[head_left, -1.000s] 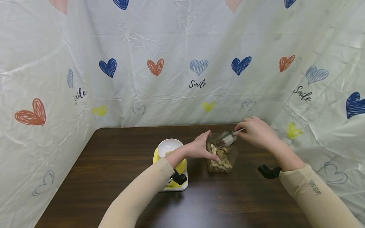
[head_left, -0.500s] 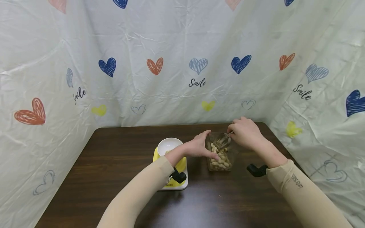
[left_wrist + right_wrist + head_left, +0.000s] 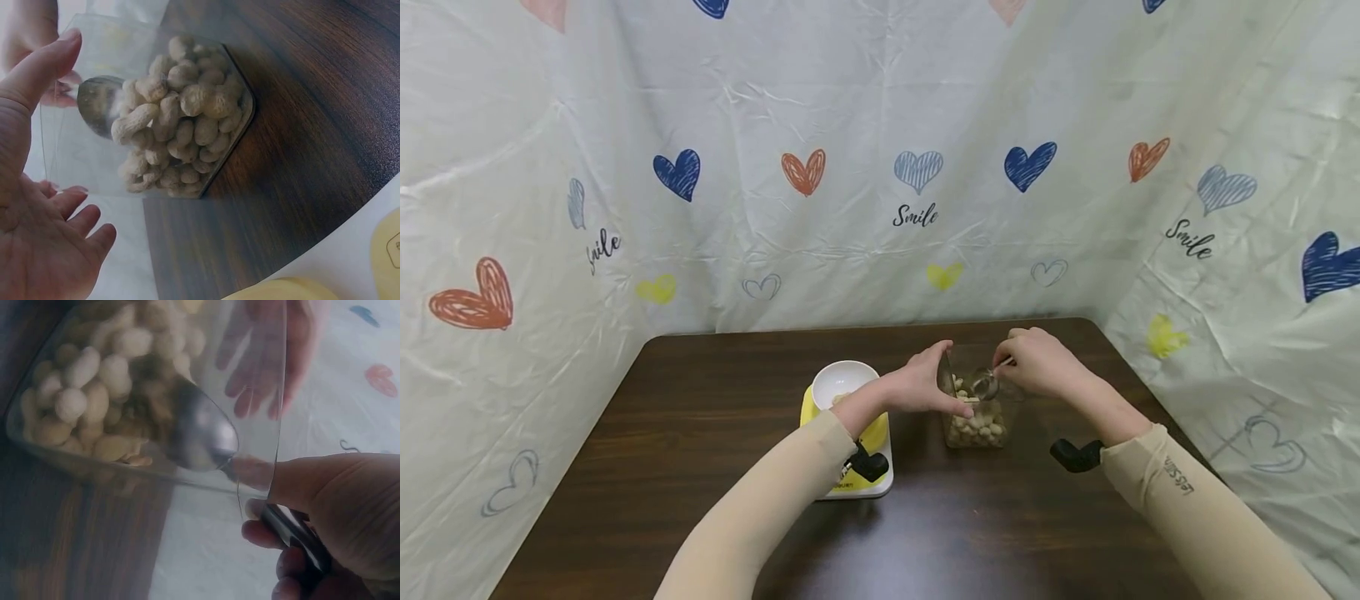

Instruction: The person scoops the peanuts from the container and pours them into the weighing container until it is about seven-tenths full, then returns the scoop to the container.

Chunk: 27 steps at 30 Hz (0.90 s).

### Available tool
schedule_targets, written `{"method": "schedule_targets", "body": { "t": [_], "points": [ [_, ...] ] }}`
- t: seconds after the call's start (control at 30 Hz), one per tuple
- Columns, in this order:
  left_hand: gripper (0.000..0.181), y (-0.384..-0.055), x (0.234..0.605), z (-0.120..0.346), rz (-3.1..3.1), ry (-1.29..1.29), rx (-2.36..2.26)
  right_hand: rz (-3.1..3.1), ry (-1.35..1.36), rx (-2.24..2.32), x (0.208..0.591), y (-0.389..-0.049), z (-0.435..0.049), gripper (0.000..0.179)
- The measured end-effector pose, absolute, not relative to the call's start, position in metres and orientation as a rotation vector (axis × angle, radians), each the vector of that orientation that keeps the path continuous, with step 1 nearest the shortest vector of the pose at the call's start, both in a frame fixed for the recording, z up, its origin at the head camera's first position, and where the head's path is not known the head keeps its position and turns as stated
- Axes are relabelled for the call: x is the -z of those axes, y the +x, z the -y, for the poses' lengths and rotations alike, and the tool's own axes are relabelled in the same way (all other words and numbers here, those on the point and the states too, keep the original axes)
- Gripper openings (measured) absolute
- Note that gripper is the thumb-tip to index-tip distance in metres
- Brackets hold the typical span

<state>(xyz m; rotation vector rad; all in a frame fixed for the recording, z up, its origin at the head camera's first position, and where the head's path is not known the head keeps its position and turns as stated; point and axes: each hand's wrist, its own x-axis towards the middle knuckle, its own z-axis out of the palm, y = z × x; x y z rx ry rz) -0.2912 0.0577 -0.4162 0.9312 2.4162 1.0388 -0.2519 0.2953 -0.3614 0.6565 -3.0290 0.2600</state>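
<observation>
A clear plastic container (image 3: 1011,392) of unshelled peanuts (image 3: 187,106) stands on the table right of centre. My left hand (image 3: 927,385) holds it from the left, thumb toward the near side and fingers toward the far side. In my right hand (image 3: 1041,362) I grip the handle of a metal scoop (image 3: 203,428). The scoop's bowl is inside the container, its front edge among the peanuts. Left of the container, a white bowl (image 3: 842,379) sits on a yellow and white kitchen scale (image 3: 880,471), with a little pale content partly hidden by my left wrist.
The dark wooden table (image 3: 715,450) reaches back to a hanging white sheet (image 3: 850,92) printed with hearts. My left forearm crosses over part of the scale. Black wrist mounts (image 3: 1075,455) jut out below my wrists.
My right hand has moved left and the scoop has gone lower into the container, its bowl turning among the peanuts. The left hand stays on the container.
</observation>
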Motion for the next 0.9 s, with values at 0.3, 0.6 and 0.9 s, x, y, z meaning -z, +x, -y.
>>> {"method": "schedule_targets", "body": {
  "t": [0.3, 0.6, 0.9],
  "points": [
    [0.117, -0.29, 0.418, -0.058, -2.413, 0.919, -1.034, 3.002, 0.623, -0.321, 0.367, -0.251, -0.296, 0.007],
    [0.118, -0.29, 0.42, -0.057, -2.415, 0.934, -1.019, 3.09, 0.618, -0.543, 0.359, -0.252, -0.311, 0.011],
    [0.118, -0.29, 0.415, -0.057, -2.421, 0.938, -1.027, 3.112, 0.601, -0.649, 0.359, -0.252, -0.319, 0.013]
  ]
}}
